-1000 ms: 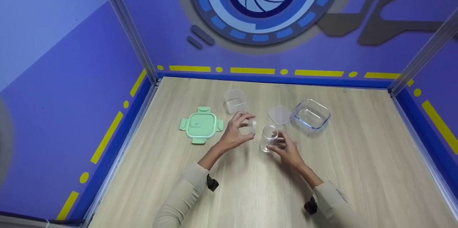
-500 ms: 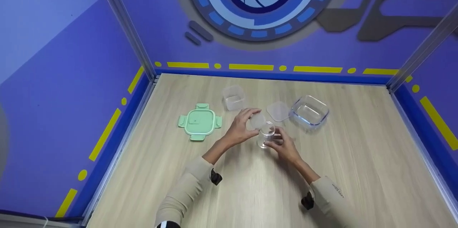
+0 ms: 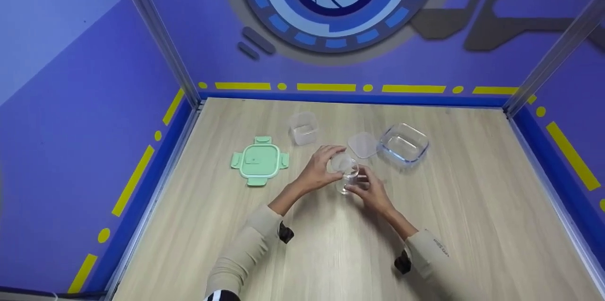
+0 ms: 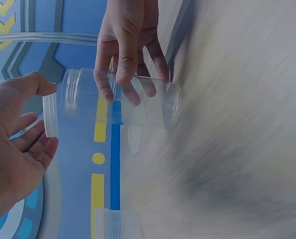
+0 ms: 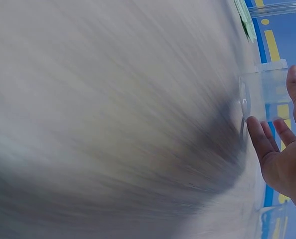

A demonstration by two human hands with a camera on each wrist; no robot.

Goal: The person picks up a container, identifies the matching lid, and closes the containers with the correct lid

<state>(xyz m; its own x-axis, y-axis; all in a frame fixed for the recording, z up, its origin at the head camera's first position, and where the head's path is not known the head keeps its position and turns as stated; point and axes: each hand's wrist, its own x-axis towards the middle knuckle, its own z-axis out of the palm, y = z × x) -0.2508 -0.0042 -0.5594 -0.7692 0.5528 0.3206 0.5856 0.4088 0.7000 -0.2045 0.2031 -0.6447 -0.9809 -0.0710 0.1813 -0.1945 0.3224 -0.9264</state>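
My left hand (image 3: 317,172) pinches a round, translucent lid (image 4: 50,115) by its rim, between thumb and fingers. The lid is held just above the mouth of a clear jar (image 4: 83,94) with a threaded neck. In the left wrist view a small gap shows between lid and neck. My right hand (image 3: 376,193) grips the jar round its side, thumb on one side and fingers on the other. The jar is upright and see-through; whether its base touches the table I cannot tell.
A green lid (image 3: 260,161) with side flaps lies on the left of the table (image 3: 331,253). Behind the hands stand a translucent square container (image 3: 304,134) and, to the right, a glass container (image 3: 405,145). A translucent flat square lid (image 3: 363,145) lies between them.
My left hand has moved right, bringing the round lid from beside the jar to over its mouth, and tilted it flatter. My right hand keeps its grip on the jar.
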